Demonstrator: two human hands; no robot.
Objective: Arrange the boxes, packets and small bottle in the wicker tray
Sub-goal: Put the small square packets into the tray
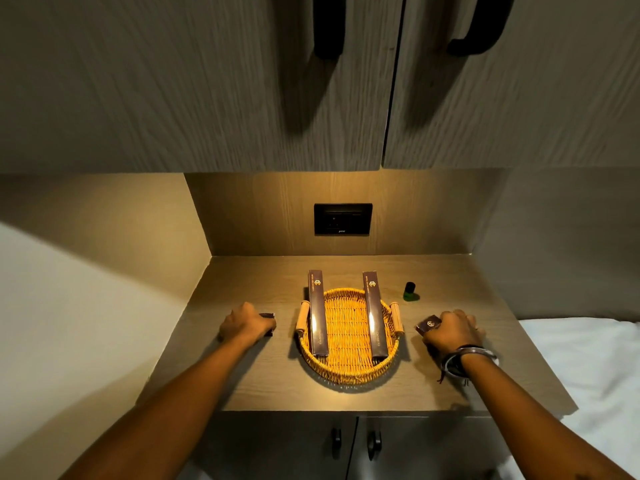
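On countertop [346, 396] centre: wicker tray [348, 370] w/ 2 long boxes [318, 317], far ends past rim. Small bottle [410, 292] far-right. Left hand [244, 323] & right hand [452, 330] each closed round 1 small box [427, 325].

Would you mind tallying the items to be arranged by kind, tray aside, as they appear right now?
Long dark boxes: 2, both lying in the wicker tray
Small dark packets: 2, one under the left hand, one at the right hand
Small green bottle: 1
Total: 5
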